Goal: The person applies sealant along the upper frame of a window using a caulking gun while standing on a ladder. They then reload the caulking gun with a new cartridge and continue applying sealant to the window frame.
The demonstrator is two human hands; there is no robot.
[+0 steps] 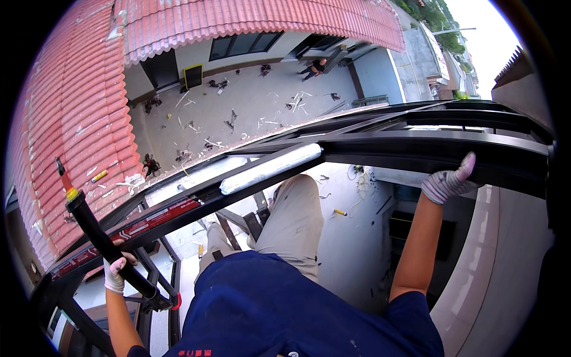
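My left hand (115, 275), in a pale work glove with bare fingertips, is closed round the black barrel of a caulking gun (95, 229). The gun slants up to the left, its red and yellow nozzle over the roof tiles. At the right, my gloved right hand (445, 184) grips a black metal beam (386, 152), one digit up against its side and the others partly hidden. Between my hands a white foil sausage pack of sealant (270, 169) lies along the beam. Red printed film (154, 219) covers part of the frame nearer the gun.
I am high up on the black frame, my legs (291, 226) below it. A red tiled roof (71, 137) lies left. Far below, a courtyard (196, 137) holds scattered strips and debris, and another person (312, 69) stands there. A pale wall ledge (470, 256) curves at right.
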